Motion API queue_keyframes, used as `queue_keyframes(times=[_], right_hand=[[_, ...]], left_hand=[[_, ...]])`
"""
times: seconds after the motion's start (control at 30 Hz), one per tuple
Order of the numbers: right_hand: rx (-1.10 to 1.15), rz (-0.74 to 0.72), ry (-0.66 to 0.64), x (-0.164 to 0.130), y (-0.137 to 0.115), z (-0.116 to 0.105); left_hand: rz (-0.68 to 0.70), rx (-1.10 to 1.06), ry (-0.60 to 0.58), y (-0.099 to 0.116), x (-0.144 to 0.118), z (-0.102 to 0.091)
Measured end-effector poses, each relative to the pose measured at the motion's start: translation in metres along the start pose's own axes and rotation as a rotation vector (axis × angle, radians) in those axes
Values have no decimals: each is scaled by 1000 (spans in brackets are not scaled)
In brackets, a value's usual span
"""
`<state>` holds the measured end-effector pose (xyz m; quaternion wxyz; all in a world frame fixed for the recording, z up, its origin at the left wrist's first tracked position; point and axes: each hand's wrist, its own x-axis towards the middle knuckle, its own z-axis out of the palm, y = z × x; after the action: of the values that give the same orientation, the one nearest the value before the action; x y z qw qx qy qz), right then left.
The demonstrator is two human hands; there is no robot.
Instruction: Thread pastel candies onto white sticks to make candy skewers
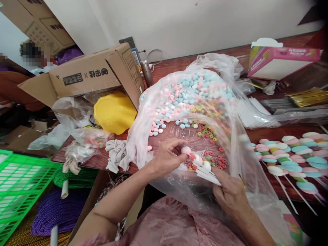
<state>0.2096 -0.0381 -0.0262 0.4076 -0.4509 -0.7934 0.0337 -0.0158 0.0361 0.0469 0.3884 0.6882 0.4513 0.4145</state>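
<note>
My left hand [169, 155] pinches a pink, white and blue marshmallow piece [186, 150] between thumb and fingertips. Just below it, my right hand [229, 189] is closed on several white sticks [208, 176], whose upper ends carry marshmallow pieces and small coloured rings. Both hands meet over an opened clear plastic bag [237, 147] on the table. Farther inside the bag lies a heap of pink, blue and white marshmallows [189, 90]. Loose coloured rings [208, 133] spread nearer to me, some of them close behind the sticks.
Finished-looking marshmallow sticks [289, 162] lie to the right. A cardboard box [87, 77] holding a yellow scalloped thing [114, 112] stands at the left. A pink-and-white carton [279, 61] is at the back right. A green crate [24, 191] sits lower left; another person [17, 85] is beyond.
</note>
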Motion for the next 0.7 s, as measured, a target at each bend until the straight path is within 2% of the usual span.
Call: queue_keyframes(times=[0.13,0.27,0.4,0.57,0.7], right_hand=[[-53,8,-27,-4,0,1],[-95,-1,-44,-6,-1,-2],[-98,-36,-30,-6,-3,-4],[-58,-39,-41,-7,-5,-8],[-35,-4,-80,-8,-9,-12]], left_hand=[[-9,-31,9,8,-10,-1],[-134,-232,-17,6,-16,-1],[-246,-429,21,-1,-19,3],[-226,-440,129,-5,-21,7],[-209,-423,158,-5,-23,9]])
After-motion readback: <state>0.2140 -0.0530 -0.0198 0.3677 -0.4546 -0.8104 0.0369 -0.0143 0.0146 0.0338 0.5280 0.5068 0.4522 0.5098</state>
